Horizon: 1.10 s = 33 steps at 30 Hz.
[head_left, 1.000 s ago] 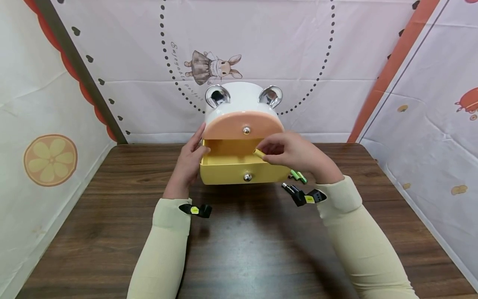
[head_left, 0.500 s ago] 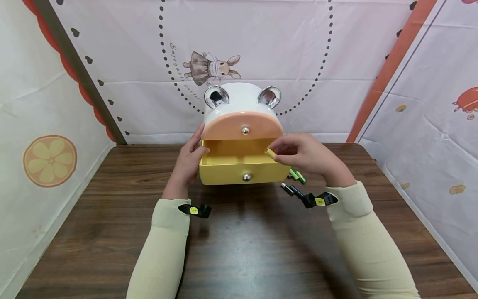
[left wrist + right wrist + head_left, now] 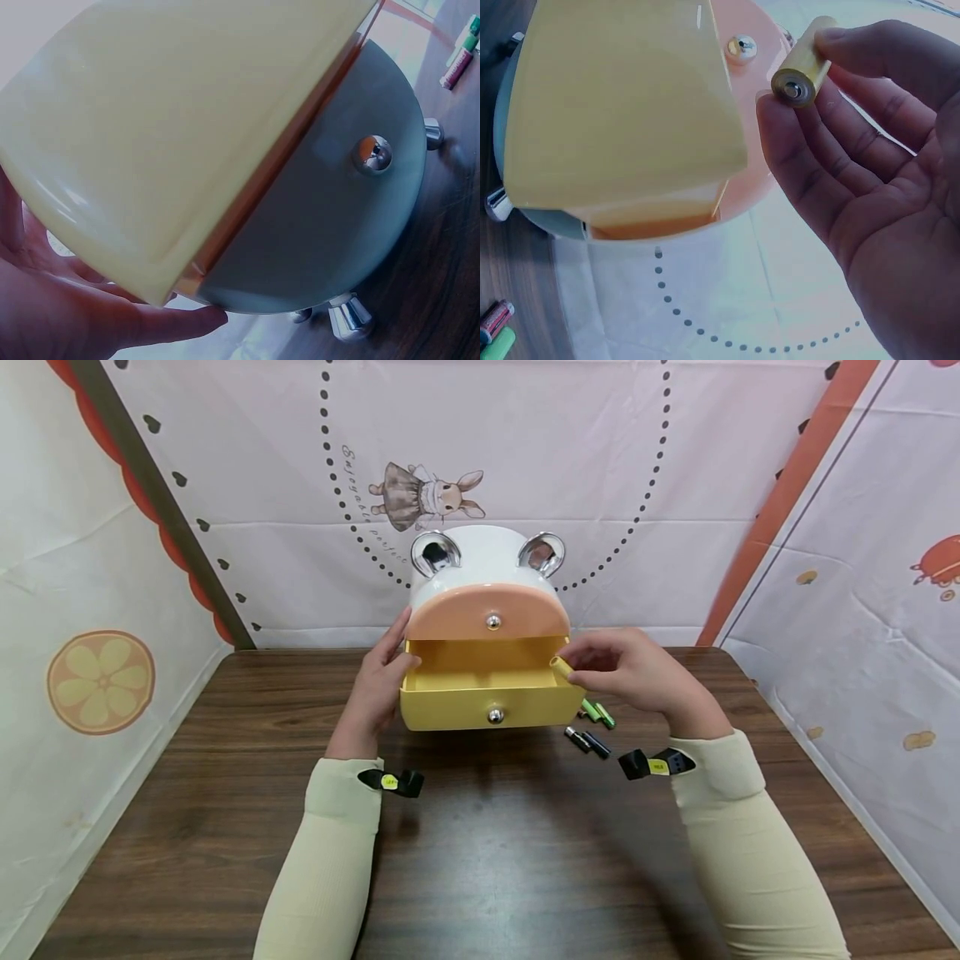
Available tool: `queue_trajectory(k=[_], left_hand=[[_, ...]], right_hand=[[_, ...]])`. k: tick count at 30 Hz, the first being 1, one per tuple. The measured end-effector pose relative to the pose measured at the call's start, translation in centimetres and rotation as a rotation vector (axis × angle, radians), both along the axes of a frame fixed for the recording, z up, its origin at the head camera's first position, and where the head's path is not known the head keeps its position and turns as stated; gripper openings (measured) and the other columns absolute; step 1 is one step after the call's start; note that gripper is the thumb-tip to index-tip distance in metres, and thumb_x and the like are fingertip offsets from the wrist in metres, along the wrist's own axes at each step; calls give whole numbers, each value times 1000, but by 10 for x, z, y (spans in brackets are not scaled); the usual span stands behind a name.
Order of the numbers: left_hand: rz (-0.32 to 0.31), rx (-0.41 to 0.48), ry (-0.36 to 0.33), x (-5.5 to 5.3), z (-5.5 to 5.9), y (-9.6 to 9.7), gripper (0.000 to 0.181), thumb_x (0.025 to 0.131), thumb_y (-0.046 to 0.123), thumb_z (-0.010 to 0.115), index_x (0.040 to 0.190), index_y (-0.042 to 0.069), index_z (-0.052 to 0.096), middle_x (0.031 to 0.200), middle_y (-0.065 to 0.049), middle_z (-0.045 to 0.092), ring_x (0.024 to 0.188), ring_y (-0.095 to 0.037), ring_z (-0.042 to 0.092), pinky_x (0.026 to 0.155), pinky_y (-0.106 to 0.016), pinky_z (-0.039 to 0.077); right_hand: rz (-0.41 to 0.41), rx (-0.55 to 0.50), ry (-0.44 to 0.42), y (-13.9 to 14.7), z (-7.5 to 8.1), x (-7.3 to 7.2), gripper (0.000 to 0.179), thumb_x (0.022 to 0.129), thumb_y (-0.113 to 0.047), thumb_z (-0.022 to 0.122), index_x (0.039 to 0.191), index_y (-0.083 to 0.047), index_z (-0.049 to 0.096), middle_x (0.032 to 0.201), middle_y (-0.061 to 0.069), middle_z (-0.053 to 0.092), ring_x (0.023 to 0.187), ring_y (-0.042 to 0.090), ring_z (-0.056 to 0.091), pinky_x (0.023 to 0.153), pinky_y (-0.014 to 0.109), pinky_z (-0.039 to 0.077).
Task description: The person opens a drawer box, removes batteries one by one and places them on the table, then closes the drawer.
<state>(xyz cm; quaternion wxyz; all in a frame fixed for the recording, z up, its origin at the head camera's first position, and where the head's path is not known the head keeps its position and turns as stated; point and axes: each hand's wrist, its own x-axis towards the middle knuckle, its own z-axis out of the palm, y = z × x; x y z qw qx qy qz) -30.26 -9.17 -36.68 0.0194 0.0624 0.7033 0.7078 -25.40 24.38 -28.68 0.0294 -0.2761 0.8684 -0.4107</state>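
Held up beside the right rim of a pulled-out yellow drawer [image 3: 442,712]: a small yellow cylindrical battery [image 3: 561,667], tilted, with its pale metal end and raised nub facing the right-wrist camera. Pinched there between the thumb and fingertips of the right hand [image 3: 633,668], with the remaining fingers loosely curved side by side. Impossible to judge contact between battery and rim.

At the drawer's opposite side, the left hand [image 3: 381,681], thumb over the left rim, other fingers along the outside and reaching back to the chest.

Behind the drawer, a rounded white drawer chest [image 3: 487,564] with two shiny silver ears [image 3: 437,553], a closed peach drawer front [image 3: 450,614] and round silver knobs [image 3: 496,716]. Lower down, in the left-wrist view, a grey-blue drawer front [image 3: 315,217] and silver feet [image 3: 350,319].

Partly hidden by the drawer's right front corner, two green batteries [image 3: 605,716]; nearer, two dark batteries [image 3: 577,740]. In the right-wrist view, a red-labelled battery [image 3: 496,321] just beside a green one.

Beneath everything, a dark wood-grain tabletop [image 3: 465,860] with soft glare. All around, a creased white fabric backdrop [image 3: 585,443] printed with a sideways rabbit, dotted curves, small hearts and, at left, an orange slice.
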Motion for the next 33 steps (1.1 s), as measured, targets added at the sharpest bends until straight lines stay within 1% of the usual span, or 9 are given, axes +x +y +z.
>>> queue_trajectory(k=[4,7,13,17,21,22,28,29,33], left_hand=[[-1,-1,1,0,-1,1,68,91,8,48,140,55,38,157,15,28,134,-22,44,100,-51,46],[-1,0,0,0,-1,1,68,91,8,48,140,55,39,157,15,29,134,-22,44,100,-51,47],[-2,9,-1,-1,0,1,68,91,8,48,140,55,38,158,15,28,135,-23,43,101,-51,46],[-2,3,-3,-1,0,1,68,92,8,47,141,55,37,158,14,27,134,-25,44,101,-51,46],[-3,6,-4,0,0,0,68,92,8,47,140,55,38,158,14,27,135,-27,43,100,-52,46],[-6,13,-9,2,3,1,68,92,8,48,141,54,38,158,14,27,135,-28,43,101,-52,46],[-11,29,-2,2,4,1,68,92,7,47,142,53,38,158,14,27,137,-30,41,102,-54,44],[-9,27,6,0,1,1,68,92,7,47,141,54,39,158,15,27,137,-29,41,102,-54,44],[-12,33,12,0,0,0,68,92,7,47,141,53,38,158,14,27,139,-29,40,102,-54,44]], right_hand=[[-13,-29,-50,6,-3,2,21,89,-11,69,109,-10,70,101,8,70,87,25,66,73,29,57],[-4,-54,-59,12,-6,3,20,89,-10,69,108,-8,70,100,11,70,87,28,66,74,29,57],[25,-73,-27,21,-12,2,19,88,-8,70,106,-7,69,98,12,70,85,24,67,74,28,57],[16,-70,-15,26,-15,3,19,88,-8,70,106,-7,69,97,11,70,84,20,67,73,27,56],[-18,-59,-22,31,-20,3,19,88,-9,70,106,-7,70,96,10,69,84,20,66,73,28,56],[-26,-55,-23,32,-22,3,19,88,-9,70,106,-7,70,96,10,69,84,19,66,73,28,56],[-110,-22,-58,39,-28,5,20,88,-13,70,107,-7,69,96,10,69,83,18,65,72,28,56],[-126,-13,-66,40,-29,6,20,89,-15,70,107,-7,69,96,10,68,83,18,64,72,28,56],[-154,22,-77,46,-33,6,20,89,-17,70,107,-9,68,99,11,68,86,19,63,73,27,55]])
